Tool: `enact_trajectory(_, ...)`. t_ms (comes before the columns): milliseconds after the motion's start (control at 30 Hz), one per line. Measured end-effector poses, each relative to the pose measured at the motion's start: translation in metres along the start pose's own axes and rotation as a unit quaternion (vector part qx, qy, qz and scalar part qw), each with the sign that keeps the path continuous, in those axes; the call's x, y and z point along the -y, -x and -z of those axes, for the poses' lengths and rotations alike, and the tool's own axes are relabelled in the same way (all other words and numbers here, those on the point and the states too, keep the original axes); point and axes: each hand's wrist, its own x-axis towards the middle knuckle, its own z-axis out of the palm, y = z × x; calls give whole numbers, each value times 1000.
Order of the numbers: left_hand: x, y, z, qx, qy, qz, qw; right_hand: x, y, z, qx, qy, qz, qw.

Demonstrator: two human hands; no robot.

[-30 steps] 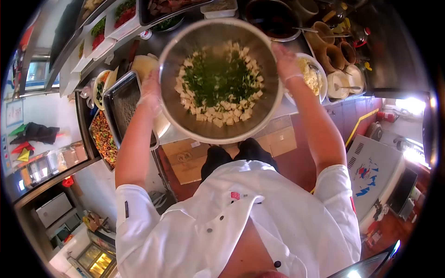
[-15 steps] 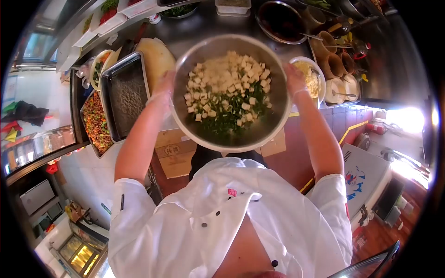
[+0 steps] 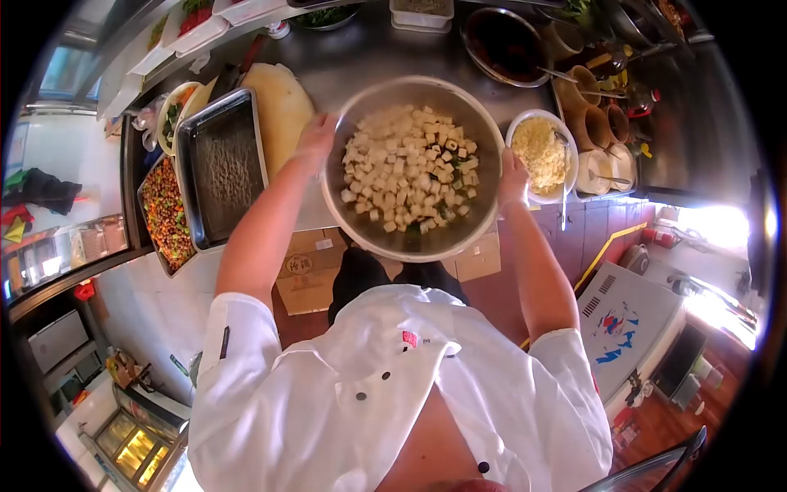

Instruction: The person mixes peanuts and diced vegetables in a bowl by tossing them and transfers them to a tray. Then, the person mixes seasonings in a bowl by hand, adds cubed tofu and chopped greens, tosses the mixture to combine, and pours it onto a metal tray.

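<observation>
A large steel mixing bowl (image 3: 447, 236) is held up in front of my body, over the counter's near edge. White cubes (image 3: 398, 168) that look like tofu cover most of its contents, and chopped greens (image 3: 469, 175) show at the right and lower edges. Gripping the rim on the left is my left hand (image 3: 318, 139), in what looks like a thin clear glove. On the opposite side my right hand (image 3: 513, 178) is closed on the rim, also apparently gloved. The fingertips of both hands are partly hidden or blurred.
Left of the bowl lie a dark metal tray (image 3: 217, 168), a round cutting board (image 3: 279, 107) and a tray of diced mixed vegetables (image 3: 166, 213). To the right stands a white bowl of pale yellow crumbs (image 3: 537, 156) with a spoon. Behind is a bowl of dark liquid (image 3: 504, 45).
The bowl has shifted slightly right and down with both hands. Its contents have tumbled, so the white cubes now cover most of the greens.
</observation>
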Motion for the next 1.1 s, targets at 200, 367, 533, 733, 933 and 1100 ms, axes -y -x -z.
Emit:
enact_trajectory(200,-53,17,14,3,-74,-93,993,-94,97,26,7,150,138,979)
enact_trajectory(367,20,74,-1,-26,61,38,997,-22,79,40,161,-159,-178,958)
enact_trajectory(533,-3,65,-6,-35,157,112,981,-9,-28,13,135,97,-74,983)
enact_trajectory(733,-86,92,34,-65,235,59,968,152,-2,46,72,-3,105,992)
enact_trajectory(933,-8,121,3,-107,229,118,960,31,5,23,92,76,60,991)
enact_trajectory(1100,-47,95,25,-103,93,95,986,66,-18,17,100,58,11,993)
